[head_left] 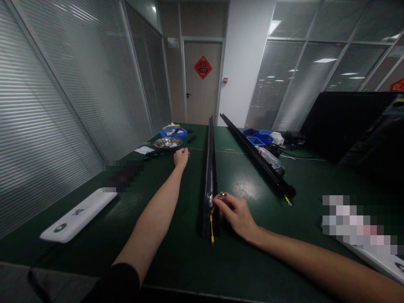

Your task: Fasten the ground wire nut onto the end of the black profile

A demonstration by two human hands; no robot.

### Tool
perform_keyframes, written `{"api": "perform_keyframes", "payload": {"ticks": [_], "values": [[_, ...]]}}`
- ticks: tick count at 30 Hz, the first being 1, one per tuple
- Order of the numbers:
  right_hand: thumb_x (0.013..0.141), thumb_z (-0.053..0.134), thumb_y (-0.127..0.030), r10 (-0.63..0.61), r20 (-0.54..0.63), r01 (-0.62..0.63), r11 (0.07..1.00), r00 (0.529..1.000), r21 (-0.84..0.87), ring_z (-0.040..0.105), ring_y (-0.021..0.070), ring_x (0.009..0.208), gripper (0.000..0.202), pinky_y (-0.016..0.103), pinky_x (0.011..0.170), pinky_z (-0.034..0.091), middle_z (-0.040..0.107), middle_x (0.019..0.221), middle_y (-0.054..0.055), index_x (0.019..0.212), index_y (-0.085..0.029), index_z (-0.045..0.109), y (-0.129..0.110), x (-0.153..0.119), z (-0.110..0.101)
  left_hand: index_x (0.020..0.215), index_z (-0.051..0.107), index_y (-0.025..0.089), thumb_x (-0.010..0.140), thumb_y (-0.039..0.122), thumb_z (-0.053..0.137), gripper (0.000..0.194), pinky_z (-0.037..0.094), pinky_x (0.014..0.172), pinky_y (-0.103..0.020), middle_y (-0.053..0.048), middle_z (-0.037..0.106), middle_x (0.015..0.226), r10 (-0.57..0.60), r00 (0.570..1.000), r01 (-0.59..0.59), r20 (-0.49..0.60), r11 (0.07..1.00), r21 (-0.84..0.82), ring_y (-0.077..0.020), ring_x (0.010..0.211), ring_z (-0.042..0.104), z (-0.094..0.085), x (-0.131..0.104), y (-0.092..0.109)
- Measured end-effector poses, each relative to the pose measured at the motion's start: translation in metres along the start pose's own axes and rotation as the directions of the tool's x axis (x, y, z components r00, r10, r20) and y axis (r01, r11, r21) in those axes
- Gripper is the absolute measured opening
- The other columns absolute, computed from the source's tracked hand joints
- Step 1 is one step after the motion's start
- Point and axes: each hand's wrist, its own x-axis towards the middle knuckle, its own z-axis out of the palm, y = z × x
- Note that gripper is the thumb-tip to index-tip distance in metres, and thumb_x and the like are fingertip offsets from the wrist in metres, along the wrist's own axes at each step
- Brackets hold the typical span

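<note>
A long black channel-shaped rail [209, 168] lies lengthwise on the green table [176, 261]. From its near end hangs a short yellow wire [212, 229] with a terminal at its tip. My right hand [238, 214] is at the rail's near end, thumb and forefinger pinched on a small shiny metal piece [222, 195], whose exact shape is unclear. Over the table left of the rail is my left hand [182, 158], its fingers curled together near a round metal dish [168, 143]; what they hold, if anything, is hidden.
A second black rail [259, 158] with a yellow wire lies at the right. Behind it are blue bins [260, 136] and a plastic-wrapped bundle [269, 158]. White devices [78, 214] lie at both sides; a blue tray [173, 133] sits at the far left.
</note>
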Motion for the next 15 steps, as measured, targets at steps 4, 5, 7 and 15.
{"api": "perform_keyframes", "payload": {"ticks": [4, 5, 7, 15], "values": [[0.102, 0.058, -0.043, 0.006, 0.007, -0.006, 1.0, 1.0, 0.023, 0.057, 0.0116, 0.056, 0.031, 0.022, 0.054, 0.043, 0.062, 0.068, -0.002, 0.097, -0.017, 0.073, 0.0017, -0.0008, 0.0005, 0.074, 0.073, 0.019, 0.093, 0.04, 0.05, 0.036, 0.048, 0.068, -0.027, -0.005, 0.076, 0.076, -0.002, 1.0, 0.002, -0.001, 1.0, -0.003, -0.0215, 0.073, 0.07, 0.0002, 0.0004, -0.0008], [0.102, 0.058, -0.043, 0.008, 0.006, -0.008, 1.0, 1.0, 0.021, 0.057, 0.0115, 0.056, 0.031, 0.022, 0.054, 0.043, 0.062, 0.068, -0.002, 0.097, -0.017, 0.073, 0.0017, -0.0008, 0.0006, 0.074, 0.073, 0.019, 0.093, 0.04, 0.05, 0.036, 0.048, 0.068, -0.027, -0.005, 0.076, 0.076, -0.003, 1.0, 0.003, 0.0, 1.0, -0.003, -0.0216, 0.074, 0.07, 0.0002, 0.0005, -0.0009], [0.102, 0.058, -0.044, 0.01, 0.006, -0.01, 1.0, 1.0, 0.013, 0.057, 0.0116, 0.057, 0.031, 0.022, 0.053, 0.043, 0.063, 0.07, -0.001, 0.096, -0.017, 0.073, 0.001, -0.0008, 0.0004, 0.073, 0.073, 0.019, 0.093, 0.04, 0.05, 0.036, 0.048, 0.067, -0.028, -0.005, 0.076, 0.076, -0.004, 1.0, 0.004, 0.001, 1.0, -0.004, -0.0218, 0.074, 0.07, 0.0003, 0.0006, -0.0011], [0.102, 0.058, -0.045, 0.006, 0.005, -0.006, 1.0, 1.0, 0.012, 0.053, 0.0105, 0.053, 0.032, 0.021, 0.049, 0.041, 0.063, 0.071, -0.001, 0.095, -0.017, 0.072, -0.0009, -0.0007, -0.0004, 0.073, 0.073, 0.019, 0.093, 0.038, 0.051, 0.035, 0.048, 0.069, -0.028, -0.005, 0.076, 0.076, -0.003, 1.0, 0.003, 0.005, 1.0, -0.007, -0.0219, 0.075, 0.07, -0.0003, 0.0008, -0.0004]]}}
